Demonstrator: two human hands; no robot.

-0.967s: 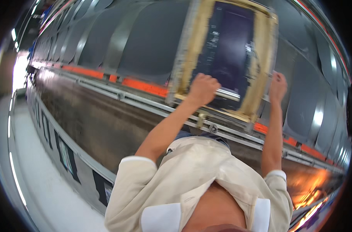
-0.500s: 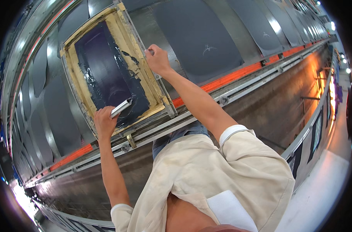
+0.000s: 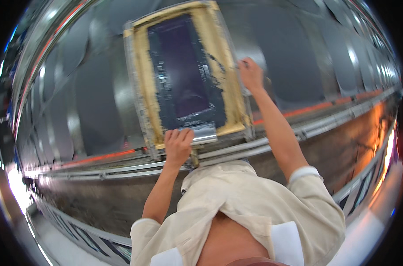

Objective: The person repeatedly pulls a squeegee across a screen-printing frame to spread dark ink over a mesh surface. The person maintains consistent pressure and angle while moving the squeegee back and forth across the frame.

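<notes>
A screen printing frame [image 3: 141,75] lies in front of me, with yellowed borders and a dark purple mesh [image 3: 182,62] edged in wet-looking dark ink. Near its close end, my left hand [image 3: 178,144] is closed round one end of a squeegee [image 3: 205,134] with a shiny metal holder. The squeegee lies crosswise over the inked area, its blade hidden. At the frame's right side rail, my right hand [image 3: 252,74] is closed in a fist. Whatever those fingers grip is covered by the hand.
Dark flat sheets [image 3: 283,57] lie along the long metal table on both sides of the frame. A metal rail [image 3: 299,134] follows the table's near edge, beside an orange-red strip [image 3: 104,158]. Orange light glows at the right beyond a brown trough [image 3: 91,199].
My left hand has turned the squeegee from slanting upward to lying crosswise at the frame's near end. My view has swung, so the frame appears farther right and straighter. My right hand stays beside its rail.
</notes>
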